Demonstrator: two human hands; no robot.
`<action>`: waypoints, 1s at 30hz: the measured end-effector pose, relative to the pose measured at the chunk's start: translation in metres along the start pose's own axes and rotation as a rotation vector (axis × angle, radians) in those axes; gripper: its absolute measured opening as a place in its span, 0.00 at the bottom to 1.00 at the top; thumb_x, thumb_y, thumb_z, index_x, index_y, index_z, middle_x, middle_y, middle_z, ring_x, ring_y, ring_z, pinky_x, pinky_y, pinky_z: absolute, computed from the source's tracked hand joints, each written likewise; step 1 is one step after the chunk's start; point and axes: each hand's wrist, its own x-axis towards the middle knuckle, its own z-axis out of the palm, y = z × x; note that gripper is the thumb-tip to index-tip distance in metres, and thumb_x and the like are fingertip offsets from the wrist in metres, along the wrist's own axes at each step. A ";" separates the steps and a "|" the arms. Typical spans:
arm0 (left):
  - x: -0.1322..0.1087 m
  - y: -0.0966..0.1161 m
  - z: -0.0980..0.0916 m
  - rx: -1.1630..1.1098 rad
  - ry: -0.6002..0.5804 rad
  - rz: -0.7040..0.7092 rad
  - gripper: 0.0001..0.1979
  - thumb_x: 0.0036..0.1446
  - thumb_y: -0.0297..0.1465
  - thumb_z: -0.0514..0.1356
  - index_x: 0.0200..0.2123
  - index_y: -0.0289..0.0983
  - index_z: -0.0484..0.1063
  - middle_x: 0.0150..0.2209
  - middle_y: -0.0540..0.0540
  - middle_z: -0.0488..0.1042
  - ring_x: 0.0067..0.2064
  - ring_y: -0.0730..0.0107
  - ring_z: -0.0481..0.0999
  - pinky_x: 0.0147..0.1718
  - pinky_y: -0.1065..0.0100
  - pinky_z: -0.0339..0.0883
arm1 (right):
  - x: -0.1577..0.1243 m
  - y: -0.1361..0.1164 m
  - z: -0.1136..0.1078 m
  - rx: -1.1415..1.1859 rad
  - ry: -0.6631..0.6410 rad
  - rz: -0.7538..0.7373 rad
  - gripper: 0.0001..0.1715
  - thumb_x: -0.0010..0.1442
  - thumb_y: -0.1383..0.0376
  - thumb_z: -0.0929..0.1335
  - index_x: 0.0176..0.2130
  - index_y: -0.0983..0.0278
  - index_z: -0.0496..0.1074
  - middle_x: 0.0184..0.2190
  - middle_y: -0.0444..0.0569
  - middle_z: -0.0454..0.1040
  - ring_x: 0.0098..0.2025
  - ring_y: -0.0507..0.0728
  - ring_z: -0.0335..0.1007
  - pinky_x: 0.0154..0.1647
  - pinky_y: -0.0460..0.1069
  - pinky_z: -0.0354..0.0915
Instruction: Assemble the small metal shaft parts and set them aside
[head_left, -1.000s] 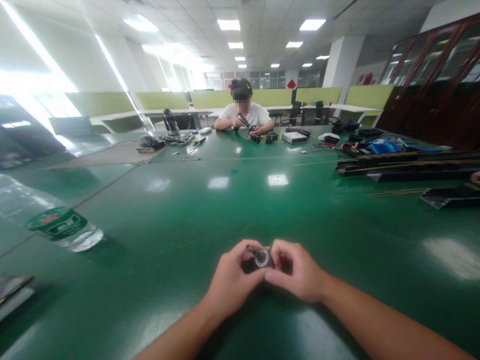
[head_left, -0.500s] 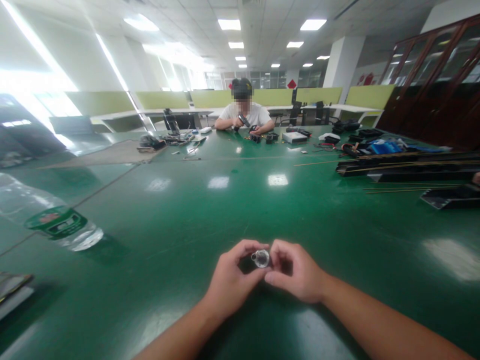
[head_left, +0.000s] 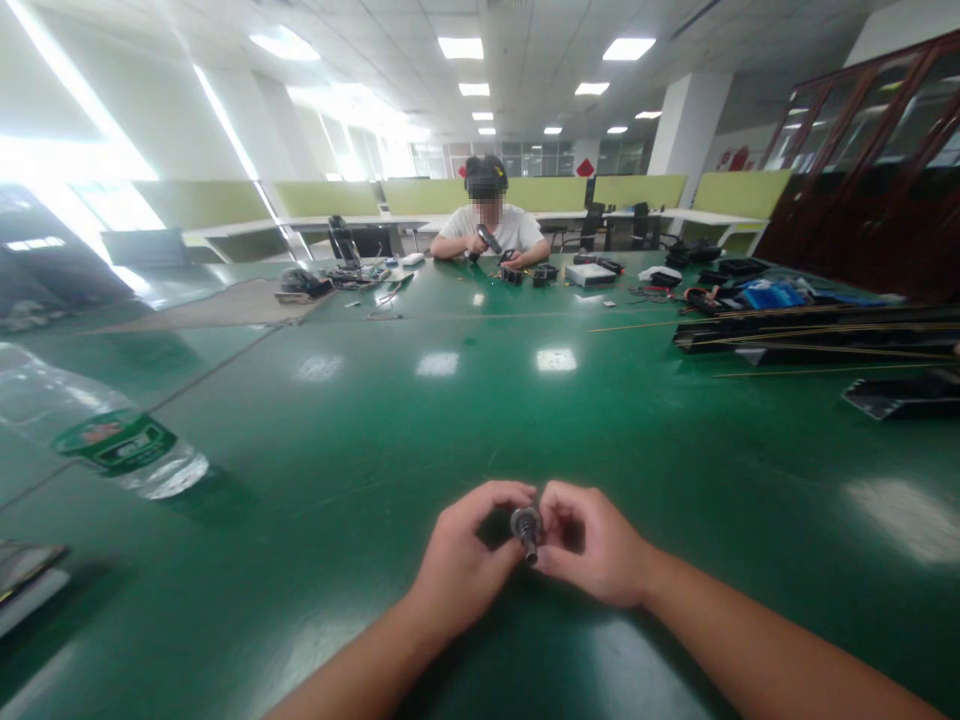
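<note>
Close in front of me, a small dark metal part (head_left: 527, 530) is pinched between my two hands above the green table (head_left: 360, 420). It has a round, ringed body and a narrower stepped stem that points toward me and down; its exact kind is unclear. My left hand (head_left: 466, 545) curves around its left side, thumb below and fingers above. On the other side, my right hand (head_left: 592, 545) presses its thumb and curled forefinger against the part. Fingers cover some of its edges.
A clear water bottle (head_left: 124, 440) with a green label lies at the left. Long black metal profiles (head_left: 810, 330) and thin rods lie at the right. Across the table sits a person (head_left: 487, 225) holding a dark tool, among small electronic parts.
The metal part has turned between my fingers: its round glossy end with a small ring faced me before, and now the stepped stem does. Both hands stay in nearly the same place.
</note>
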 end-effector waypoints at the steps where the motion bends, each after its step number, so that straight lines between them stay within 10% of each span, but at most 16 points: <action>1: 0.000 0.000 0.000 0.004 0.001 0.011 0.13 0.50 0.22 0.65 0.39 0.41 0.76 0.43 0.49 0.79 0.46 0.68 0.78 0.49 0.68 0.69 | 0.000 0.000 0.000 -0.002 0.000 -0.001 0.15 0.53 0.64 0.74 0.30 0.63 0.63 0.25 0.42 0.67 0.26 0.51 0.60 0.28 0.46 0.58; 19: 0.002 0.006 -0.006 0.068 -0.040 -0.032 0.14 0.57 0.32 0.65 0.48 0.42 0.75 0.43 0.47 0.78 0.43 0.66 0.76 0.45 0.66 0.70 | 0.000 -0.005 -0.001 -0.072 -0.010 0.005 0.11 0.54 0.64 0.73 0.36 0.63 0.69 0.26 0.41 0.68 0.27 0.51 0.62 0.30 0.46 0.61; 30: 0.006 -0.006 -0.019 0.224 -0.026 0.086 0.19 0.58 0.31 0.65 0.53 0.44 0.72 0.46 0.46 0.77 0.46 0.66 0.76 0.47 0.66 0.70 | 0.003 0.002 -0.002 -0.140 0.206 0.015 0.21 0.54 0.69 0.72 0.47 0.62 0.67 0.30 0.42 0.71 0.29 0.52 0.67 0.33 0.47 0.64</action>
